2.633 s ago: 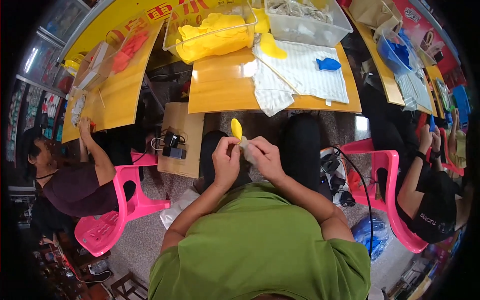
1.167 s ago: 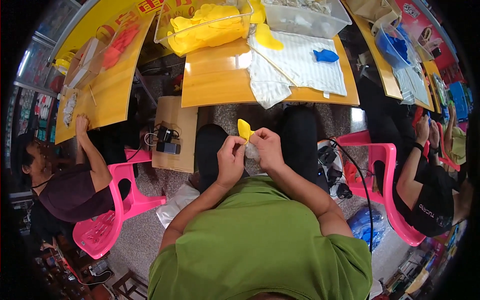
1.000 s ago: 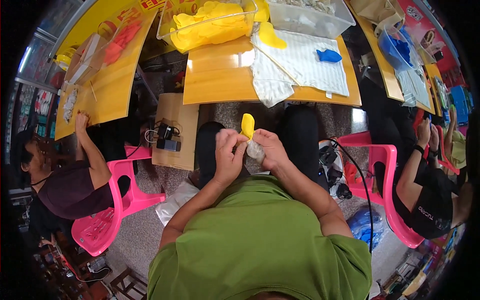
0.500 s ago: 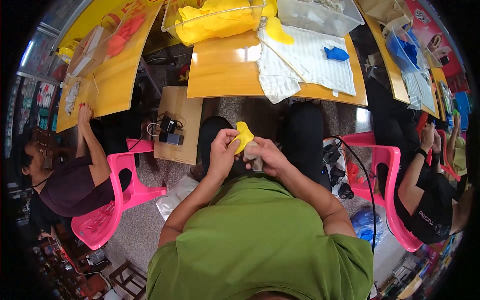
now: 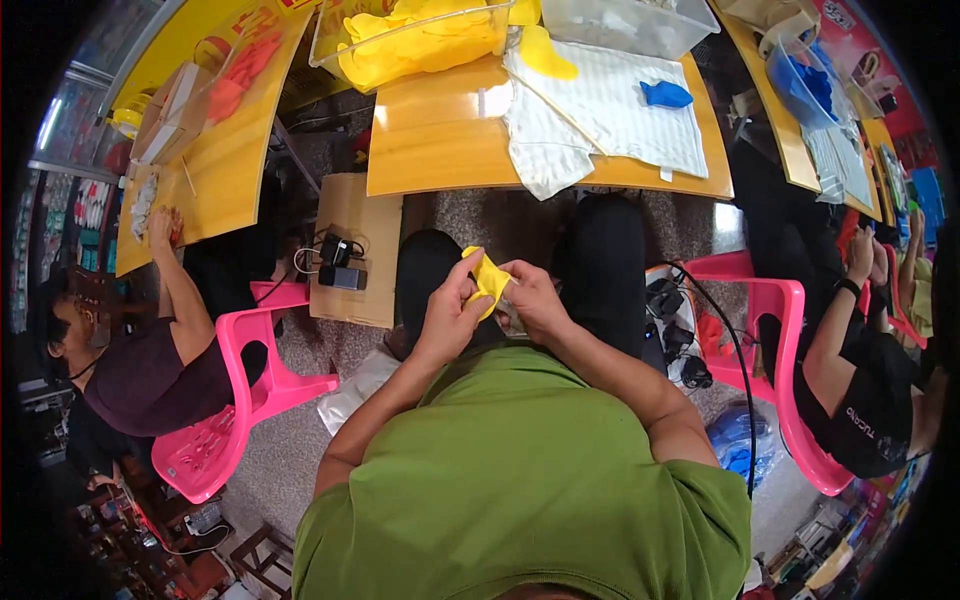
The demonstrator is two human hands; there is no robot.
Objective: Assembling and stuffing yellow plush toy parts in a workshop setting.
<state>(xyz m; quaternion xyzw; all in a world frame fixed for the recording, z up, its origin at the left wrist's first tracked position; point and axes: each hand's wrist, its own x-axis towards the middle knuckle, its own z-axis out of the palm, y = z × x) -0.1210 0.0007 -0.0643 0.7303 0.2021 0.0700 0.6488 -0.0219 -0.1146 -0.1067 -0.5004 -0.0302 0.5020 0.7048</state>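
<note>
Between my hands, above my lap, is a small soft yellow fabric piece (image 5: 487, 282). My left hand (image 5: 450, 312) is closed on it, thumb in front and fingers behind. My right hand (image 5: 538, 302) is closed, its fingertips pressed to the piece's right edge. A bit of pale stuffing (image 5: 511, 321) shows under the right fingers, mostly hidden by them. On the table ahead lies a white striped cloth (image 5: 640, 135). It carries a blue fish-shaped piece (image 5: 666, 95), another yellow piece (image 5: 545, 53) and a thin wooden stick (image 5: 558, 110).
A clear bin of yellow pieces (image 5: 425, 45) and a clear bin of pale stuffing (image 5: 628, 28) stand at the table's far side. Below are a cardboard sheet (image 5: 355, 225) with chargers and a black cable (image 5: 728, 345). People sit on pink chairs (image 5: 235, 400) at both sides.
The yellow piece has turned and lies more across my left fingers. My right hand has moved up to its edge, and the pale wad it held shows less. The view has shifted slightly.
</note>
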